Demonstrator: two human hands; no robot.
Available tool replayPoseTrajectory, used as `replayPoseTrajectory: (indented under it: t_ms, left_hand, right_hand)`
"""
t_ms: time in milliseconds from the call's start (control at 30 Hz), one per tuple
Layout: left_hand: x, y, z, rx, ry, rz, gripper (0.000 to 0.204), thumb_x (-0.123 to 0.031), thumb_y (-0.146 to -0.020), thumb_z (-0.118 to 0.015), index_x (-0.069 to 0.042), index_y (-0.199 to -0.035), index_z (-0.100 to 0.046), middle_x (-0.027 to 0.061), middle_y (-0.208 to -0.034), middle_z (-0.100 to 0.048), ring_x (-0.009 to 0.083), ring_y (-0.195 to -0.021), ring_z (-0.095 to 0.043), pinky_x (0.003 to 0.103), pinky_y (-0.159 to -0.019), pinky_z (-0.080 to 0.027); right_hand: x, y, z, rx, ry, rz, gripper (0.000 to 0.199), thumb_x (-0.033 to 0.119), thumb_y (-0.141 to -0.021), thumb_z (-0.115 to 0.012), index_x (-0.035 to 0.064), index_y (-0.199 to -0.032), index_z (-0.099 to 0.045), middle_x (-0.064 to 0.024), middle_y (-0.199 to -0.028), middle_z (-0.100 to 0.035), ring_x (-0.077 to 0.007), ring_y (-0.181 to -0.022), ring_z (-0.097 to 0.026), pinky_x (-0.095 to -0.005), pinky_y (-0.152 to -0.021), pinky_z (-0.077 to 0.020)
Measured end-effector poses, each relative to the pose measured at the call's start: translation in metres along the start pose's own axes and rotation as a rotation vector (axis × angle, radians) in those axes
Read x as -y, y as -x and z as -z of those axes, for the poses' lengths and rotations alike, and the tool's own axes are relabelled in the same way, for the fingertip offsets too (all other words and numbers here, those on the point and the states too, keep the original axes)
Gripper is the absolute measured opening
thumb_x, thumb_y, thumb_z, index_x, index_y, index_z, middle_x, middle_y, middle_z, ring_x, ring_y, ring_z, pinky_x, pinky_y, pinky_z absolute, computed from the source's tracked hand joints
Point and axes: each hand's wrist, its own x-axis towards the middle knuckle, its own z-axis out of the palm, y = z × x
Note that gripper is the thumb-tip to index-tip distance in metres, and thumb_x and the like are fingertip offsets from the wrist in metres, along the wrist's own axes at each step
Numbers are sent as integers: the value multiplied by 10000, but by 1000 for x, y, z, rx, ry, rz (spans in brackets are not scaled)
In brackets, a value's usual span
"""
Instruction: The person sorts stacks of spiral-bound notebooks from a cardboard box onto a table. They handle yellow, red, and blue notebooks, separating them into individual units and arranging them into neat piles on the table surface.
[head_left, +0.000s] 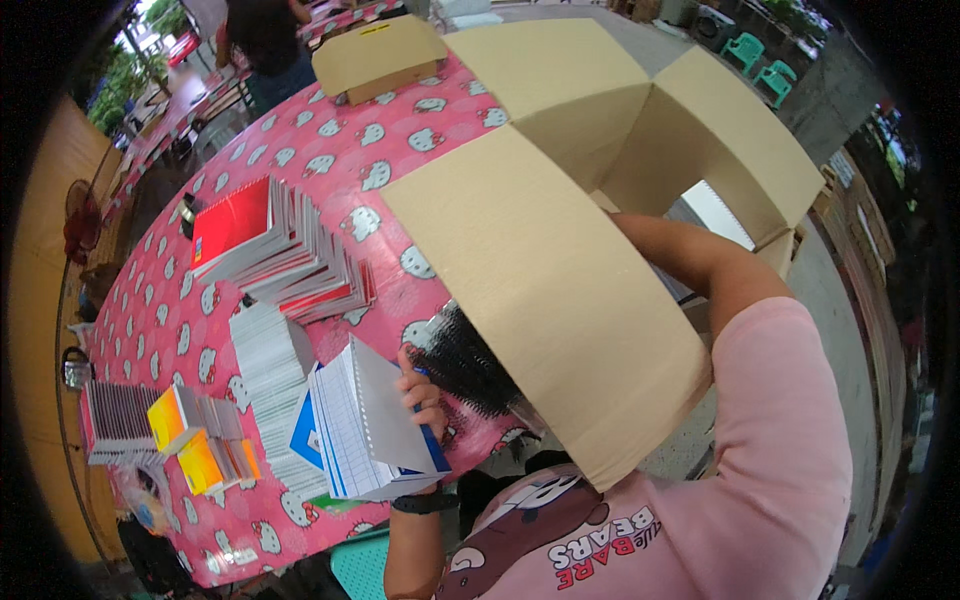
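My left hand [422,396] grips a thick stack of spiral-bound notebooks [365,435] with white and blue covers, tilted on edge at the near rim of the table. Just right of it, black spiral bindings [466,366] of more notebooks show under a flap. A large open cardboard box [560,300] stands in front of me with its flaps spread. My right forearm [690,252] reaches down into it, and the flap and the box wall hide my right hand. A white notebook [716,208] shows inside the box.
The table wears a pink patterned cloth [340,150]. On it lie a fanned pile of red-covered notebooks [270,245], a white stack [268,365], yellow-orange notebooks [190,440] and a closed carton [375,55]. Another person [262,35] stands at the far end. A teal stool [360,565] is below.
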Motion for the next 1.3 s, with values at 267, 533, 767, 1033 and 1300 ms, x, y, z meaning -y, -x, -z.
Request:
replayPoseTrajectory:
  t_ms: [267, 533, 767, 1033, 1300]
  left_hand:
    - [-5, 8, 8, 33, -104, 67, 467, -170, -876, -395, -112, -1334, -326, 46, -987, -461, 168, -840, -418, 329, -670, -397]
    - [0, 13, 15, -4, -109, 87, 457, -188, -886, -385, -110, -1332, -327, 51, -995, -487, 168, -825, -433, 328, -666, -394]
    - [18, 18, -7, -18, -122, 58, 462, -197, -881, -378, -101, -1331, -330, 45, -981, -457, 168, -842, -412, 330, -671, -380]
    - [94, -28, -48, 74, -190, 98, 452, -207, -852, -394, -38, -1271, -367, 33, -883, -411, 165, -811, -412, 333, -633, -376]
    - [149, -29, -43, 139, -369, 144, 481, -244, -847, -453, -51, -1275, -348, 66, -1066, -460, 187, -940, -444, 353, -762, -381]
  right_hand:
    - [32, -7, -3, 8, -64, 51, 333, 162, -633, -689, 48, -939, -625, -125, -899, -641, -299, -782, -602, -409, -687, -474]
    - [35, 0, -3, 29, -182, 105, 351, 165, -634, -705, 54, -956, -618, -115, -908, -642, -301, -789, -603, -411, -692, -478]
    - [45, 102, 101, -172, 84, 403, 324, 94, -581, -705, 53, -895, -636, -159, -855, -635, -296, -755, -599, -390, -664, -467]
    - [85, 368, 134, -1026, 95, 1085, 167, 31, -703, -551, 42, -864, -592, -139, -744, -580, -322, -735, -564, -355, -683, -455]
    - [194, 386, 105, -1065, 437, 1544, 84, 150, -658, -544, 90, -608, -515, -39, -758, -458, -211, -853, -478, -412, -867, -355]
